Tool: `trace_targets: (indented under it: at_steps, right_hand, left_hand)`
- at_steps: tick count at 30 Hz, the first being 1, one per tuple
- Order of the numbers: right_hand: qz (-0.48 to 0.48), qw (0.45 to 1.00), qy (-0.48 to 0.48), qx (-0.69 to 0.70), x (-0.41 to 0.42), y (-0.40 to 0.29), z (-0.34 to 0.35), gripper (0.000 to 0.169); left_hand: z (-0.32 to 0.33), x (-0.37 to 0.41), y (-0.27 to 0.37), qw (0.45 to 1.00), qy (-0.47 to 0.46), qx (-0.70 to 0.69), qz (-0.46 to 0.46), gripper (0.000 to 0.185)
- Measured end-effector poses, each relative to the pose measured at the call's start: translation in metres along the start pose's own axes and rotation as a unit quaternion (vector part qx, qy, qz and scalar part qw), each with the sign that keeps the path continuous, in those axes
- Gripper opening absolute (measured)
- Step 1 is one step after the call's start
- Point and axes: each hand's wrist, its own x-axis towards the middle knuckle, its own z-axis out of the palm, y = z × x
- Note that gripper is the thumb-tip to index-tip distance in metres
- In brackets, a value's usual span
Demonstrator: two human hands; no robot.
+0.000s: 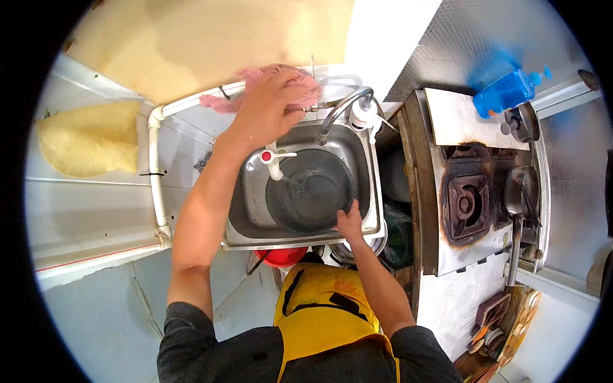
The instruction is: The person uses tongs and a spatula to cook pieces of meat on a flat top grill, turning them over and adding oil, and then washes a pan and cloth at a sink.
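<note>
A dark round basin (313,189) rests in the stainless steel sink (251,210). My right hand (348,222) grips its near right rim. Water seems to run into the basin from a white plastic tap (273,165) with a red button. Beyond the sink, my left hand (270,105) is on a pink cloth (306,91) by the wall pipe. Its fingertips lie over the cloth, and whether they close on it is unclear. A curved metal faucet (342,107) arches over the sink's far right corner, beside a white water filter or tap fitting (361,117).
A stained gas stove (467,203) stands to the right, with a blue pump bottle (505,93) and a long-handled pan (519,191). White pipe (155,143) and a yellow cloth (91,139) are at left. Below the sink's front edge sits a red bucket or basin (282,257).
</note>
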Motion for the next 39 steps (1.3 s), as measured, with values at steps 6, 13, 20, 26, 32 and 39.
trace_targets:
  at_steps: [6, 13, 20, 26, 32, 39]
  right_hand:
    - [0.244, 0.941, -0.034, 0.232, -0.025, -0.008, 0.023, 0.037]
    - [0.355, 0.713, -0.252, 0.550, -0.027, 0.039, 0.005, 0.043]
    - [0.335, 0.691, -0.261, 0.584, -0.038, 0.046, -0.015, 0.053]
    - [0.296, 0.815, -0.156, 0.473, -0.032, 0.047, -0.043, 0.038]
    - [0.110, 0.976, 0.006, 0.188, 0.012, 0.045, -0.039, 0.036]
    - [0.148, 0.978, 0.089, -0.115, 0.068, 0.052, -0.012, 0.047]
  left_hand:
    - [-0.006, -0.030, 0.040, 0.994, 0.061, -0.047, -0.073, 0.040]
    - [-0.014, -0.054, 0.057, 0.993, -0.005, -0.093, -0.073, 0.014]
    - [-0.031, -0.074, 0.055, 0.995, -0.061, -0.073, 0.002, 0.015]
    - [-0.037, -0.077, 0.041, 0.978, 0.049, -0.152, -0.136, 0.018]
    - [-0.015, -0.004, 0.025, 0.960, 0.099, -0.133, -0.226, 0.037]
    - [0.005, -0.018, -0.037, 0.943, 0.152, -0.139, -0.262, 0.027]
